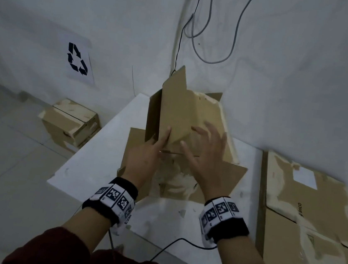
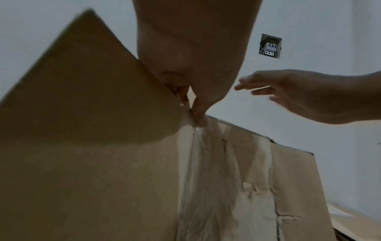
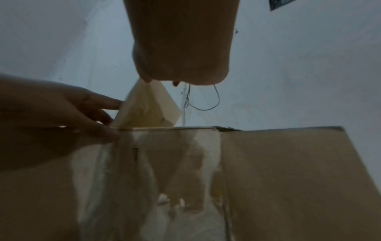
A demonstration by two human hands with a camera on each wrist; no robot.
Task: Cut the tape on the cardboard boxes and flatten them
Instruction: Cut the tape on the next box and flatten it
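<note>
A brown cardboard box [image 1: 184, 111] stands on the white table [image 1: 106, 146] with its flaps folded open; torn tape and peeled paper run down its side [image 2: 216, 179]. My left hand [image 1: 156, 147] pinches the box's near upper edge at the foot of a raised flap [image 2: 82, 81], thumb in front and fingers behind [image 3: 98, 112]. Over the box's top hovers my right hand [image 1: 206, 148], fingers spread and straight, holding nothing [image 2: 268, 91]. Only its palm [image 3: 181, 48] shows in the right wrist view, above the box wall [image 3: 288, 163].
A closed cardboard box [image 1: 70, 120] sits on the floor left of the table. Flattened cardboard [image 1: 310, 223] lies at the right. A recycling sign [image 1: 77, 59] and loose cables [image 1: 201, 37] are on the wall behind. A black cord [image 1: 178, 241] crosses the table's near edge.
</note>
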